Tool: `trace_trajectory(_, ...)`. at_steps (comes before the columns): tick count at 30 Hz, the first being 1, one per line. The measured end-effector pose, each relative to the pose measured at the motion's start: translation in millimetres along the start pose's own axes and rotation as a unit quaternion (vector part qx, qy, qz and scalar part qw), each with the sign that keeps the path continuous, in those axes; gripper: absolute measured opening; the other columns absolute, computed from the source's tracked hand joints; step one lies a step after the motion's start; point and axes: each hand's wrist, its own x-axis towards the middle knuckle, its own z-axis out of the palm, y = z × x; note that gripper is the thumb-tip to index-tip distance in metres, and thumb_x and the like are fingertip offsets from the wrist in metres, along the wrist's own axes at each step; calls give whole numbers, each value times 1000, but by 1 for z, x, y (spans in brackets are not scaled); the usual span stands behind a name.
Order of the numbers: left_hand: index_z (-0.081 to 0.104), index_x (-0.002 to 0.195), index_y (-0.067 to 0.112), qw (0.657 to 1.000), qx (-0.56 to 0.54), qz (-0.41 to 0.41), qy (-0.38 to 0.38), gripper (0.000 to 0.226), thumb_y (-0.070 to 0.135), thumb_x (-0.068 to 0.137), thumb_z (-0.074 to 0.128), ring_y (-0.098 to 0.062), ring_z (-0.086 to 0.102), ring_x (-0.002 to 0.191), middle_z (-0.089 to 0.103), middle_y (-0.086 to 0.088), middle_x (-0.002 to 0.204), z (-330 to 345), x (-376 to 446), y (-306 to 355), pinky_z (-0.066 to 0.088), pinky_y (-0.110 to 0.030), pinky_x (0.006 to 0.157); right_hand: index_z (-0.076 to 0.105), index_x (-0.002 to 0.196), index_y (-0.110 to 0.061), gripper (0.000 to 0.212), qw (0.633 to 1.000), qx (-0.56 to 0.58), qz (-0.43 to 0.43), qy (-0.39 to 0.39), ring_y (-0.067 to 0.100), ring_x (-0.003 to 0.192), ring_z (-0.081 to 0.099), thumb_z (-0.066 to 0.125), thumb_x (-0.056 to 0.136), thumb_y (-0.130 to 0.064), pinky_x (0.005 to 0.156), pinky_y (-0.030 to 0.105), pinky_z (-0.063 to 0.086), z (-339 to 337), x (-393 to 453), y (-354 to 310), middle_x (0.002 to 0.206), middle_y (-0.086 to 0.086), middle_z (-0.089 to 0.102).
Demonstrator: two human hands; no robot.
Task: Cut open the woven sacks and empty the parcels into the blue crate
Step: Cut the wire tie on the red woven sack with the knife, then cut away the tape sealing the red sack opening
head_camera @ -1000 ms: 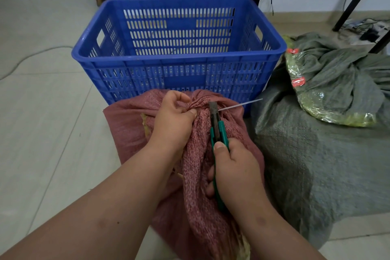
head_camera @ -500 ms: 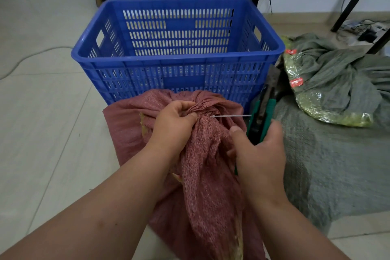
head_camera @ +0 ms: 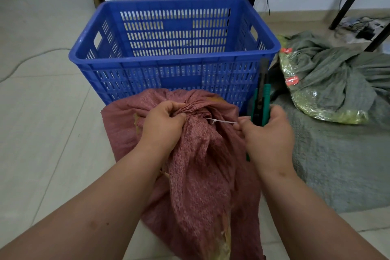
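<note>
So the red sack [head_camera: 196,154] is sitting on the floor [head_camera: 42,122] right in front of the blue crate [head_camera: 173,63], its top touching or nearly touching the crate's near wall. Its neck is all bunched up and cinched with a white zip tie [head_camera: 221,121], and the loose woven end flops down toward the camera. The left hand [head_camera: 163,127] has its fingers clamped tight around the gathered neck, just in front of the crate. The right hand [head_camera: 269,133] is off to the right of the neck, and it's doing two things at once: thumb and forefinger are pinched on the free tail of the zip tie, which runs straight across from the neck, while the rest of the fingers are wrapped around a green-handled cutter [head_camera: 260,99]. The cutter stands nearly upright, its dark tip poking up in front of the crate's near right corner. Can't tell if the blade is out. I can't see any parcels in the crate through the slots, and the bottom is hidden. Right of the crate there's a grey-green sack [head_camera: 337,164], big and lumpy, with another grey-green one [head_camera: 329,69] lying on top of it, and a clear yellowish plastic bag [head_camera: 312,101] with red labels showing at the upper one's open side.
</note>
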Motion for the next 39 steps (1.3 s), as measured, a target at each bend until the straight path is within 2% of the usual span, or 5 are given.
trace_trajectory(10,70,89,27,998,40,-24,39,11,17,85,67,-16,67,93,73,6,93,-6,6,1,52,-42,94,47,94,-19,16,990,-38,-23,133,22,78,60,61,88,-17,69,39,49,-38,20,9,89,3,63)
trace_trajectory(17,70,98,20,992,74,-70,-81,20,37,87,71,-10,61,89,69,3,96,0,-4,10,49,-25,75,51,88,-23,14,968,-248,13,25,29,115,47,64,84,-26,104,46,29,-33,10,15,78,-6,46)
trace_trajectory(23,69,108,12,983,-77,-94,-140,22,2,92,58,-15,60,69,68,-7,86,-3,-7,26,50,-23,62,51,91,-20,22,985,-139,-22,-99,26,92,57,66,85,-34,78,35,42,-20,8,-18,85,-3,59)
trace_trajectory(30,62,121,6,967,-160,-33,-197,44,-18,85,52,-20,58,115,63,-12,122,-2,-10,43,45,-37,100,50,104,-31,36,961,-128,4,-244,15,93,61,75,79,-26,84,37,51,3,-17,-7,94,-13,62)
trace_trajectory(39,51,135,27,963,144,-48,225,61,49,80,65,-31,48,127,53,-5,136,-40,11,-6,40,-48,107,58,92,-22,34,979,148,139,-8,24,81,69,75,67,-6,81,45,58,-6,15,1,87,4,69)
